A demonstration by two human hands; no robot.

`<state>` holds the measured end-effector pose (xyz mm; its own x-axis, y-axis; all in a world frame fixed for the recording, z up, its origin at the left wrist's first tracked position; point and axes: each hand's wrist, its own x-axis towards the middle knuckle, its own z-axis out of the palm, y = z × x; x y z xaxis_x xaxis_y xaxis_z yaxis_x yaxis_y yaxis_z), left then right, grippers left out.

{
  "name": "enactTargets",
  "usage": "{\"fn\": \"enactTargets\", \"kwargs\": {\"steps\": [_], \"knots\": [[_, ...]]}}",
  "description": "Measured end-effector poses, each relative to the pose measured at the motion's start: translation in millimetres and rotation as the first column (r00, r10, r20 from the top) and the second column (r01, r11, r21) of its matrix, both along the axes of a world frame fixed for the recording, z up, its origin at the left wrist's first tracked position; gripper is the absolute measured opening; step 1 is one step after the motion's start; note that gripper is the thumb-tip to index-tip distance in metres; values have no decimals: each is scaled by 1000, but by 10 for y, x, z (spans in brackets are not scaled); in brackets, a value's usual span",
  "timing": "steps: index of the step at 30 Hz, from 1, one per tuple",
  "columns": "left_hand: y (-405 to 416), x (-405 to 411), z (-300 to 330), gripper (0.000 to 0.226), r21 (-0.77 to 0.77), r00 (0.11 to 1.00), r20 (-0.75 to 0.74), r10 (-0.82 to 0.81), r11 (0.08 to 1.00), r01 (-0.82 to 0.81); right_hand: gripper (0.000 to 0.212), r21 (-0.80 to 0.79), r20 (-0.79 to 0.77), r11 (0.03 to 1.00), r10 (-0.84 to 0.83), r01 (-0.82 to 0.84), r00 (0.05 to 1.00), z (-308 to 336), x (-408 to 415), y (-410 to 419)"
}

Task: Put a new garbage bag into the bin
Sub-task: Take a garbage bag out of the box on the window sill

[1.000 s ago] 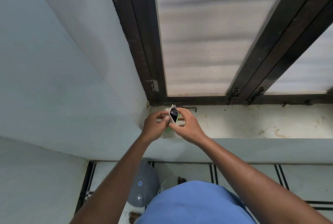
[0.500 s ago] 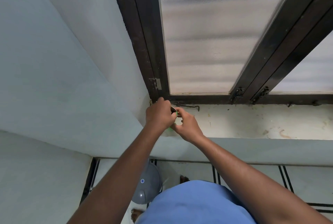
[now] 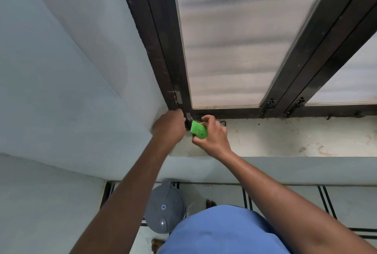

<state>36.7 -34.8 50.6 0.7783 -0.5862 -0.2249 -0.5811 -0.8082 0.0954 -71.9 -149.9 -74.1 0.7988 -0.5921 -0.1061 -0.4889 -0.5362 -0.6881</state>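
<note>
My right hand [image 3: 212, 135] holds a small green box [image 3: 199, 130] of garbage bags above the windowsill. My left hand [image 3: 169, 125] is closed at the box's open end, its fingers pinched on a dark bit of black bag [image 3: 187, 124] sticking out there. The grey bin [image 3: 164, 206], lid shut, stands on the floor below, between my left arm and my blue shirt.
A stained white windowsill [image 3: 285, 137] runs to the right under a dark-framed window [image 3: 224, 39] with frosted panes. A pale wall [image 3: 61, 90] closes in on the left. The tiled floor [image 3: 220, 194] shows below the sill.
My left hand moved over the box's open end and gripped the black bag inside. The box has tilted, so its green side now shows. Both hands shifted slightly up toward the window corner.
</note>
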Motion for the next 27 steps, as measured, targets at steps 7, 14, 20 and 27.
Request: {"fn": "enactTargets", "kwargs": {"steps": [7,14,20,27], "knots": [[72,-122,248,32,-354,992,60,111,932,-83,141,121,-77,992,41,-31,996,344,-50,-116],[108,-151,166,27,-632,967,-231,-105,772,-67,35,149,384,983,38,-103,923,697,-301,69],[221,-317,124,43,-561,697,-715,-49,635,-531,33,512,424,859,-252,-1,870,917,-387,504],[612,-383,177,49,-397,368,-911,-187,641,-657,19,723,293,662,-550,195,782,1034,-431,924]]}}
